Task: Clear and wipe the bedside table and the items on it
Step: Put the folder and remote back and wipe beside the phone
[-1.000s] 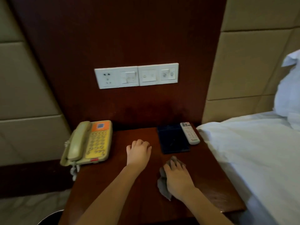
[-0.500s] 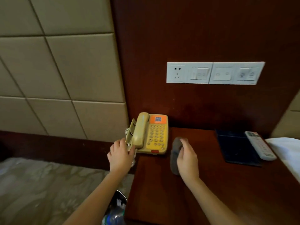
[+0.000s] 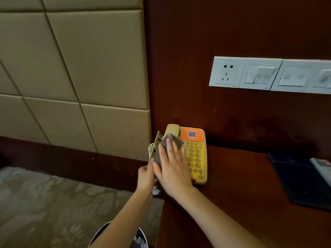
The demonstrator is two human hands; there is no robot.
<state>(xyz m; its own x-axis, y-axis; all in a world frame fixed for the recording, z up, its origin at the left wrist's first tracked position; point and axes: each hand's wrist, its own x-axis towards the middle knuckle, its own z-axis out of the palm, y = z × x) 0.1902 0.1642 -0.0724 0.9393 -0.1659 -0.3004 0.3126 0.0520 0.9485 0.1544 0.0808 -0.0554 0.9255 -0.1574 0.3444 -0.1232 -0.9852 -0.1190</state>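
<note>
The yellow plastic telephone [image 3: 196, 154] stood at the left edge of the dark wooden surface [image 3: 232, 194]. The right hand [image 3: 172, 167], fingers straight, pressed a grey cloth [image 3: 170, 140] flat upon it. The left hand [image 3: 146, 178] gripped its near-left corner.

This is a hotel bedroom, seen at the bedside. Beige padded wall panels [image 3: 89, 59] fill the upper left of the frame. They meet a dark red-brown wood panel [image 3: 197, 33] that carries a long white socket and switch plate [image 3: 268, 75] at the upper right. Below it, a matching dark surface [image 3: 232, 194] holds a yellow corded telephone [image 3: 196, 154] with an orange QR label [image 3: 192, 134]. At the right edge lie a dark folder [image 3: 300, 179] and a remote control [image 3: 322, 164]. Patterned carpet [image 3: 44, 203] covers the lower left, and a waste bin [image 3: 141, 237] stands at the bottom centre.
</note>
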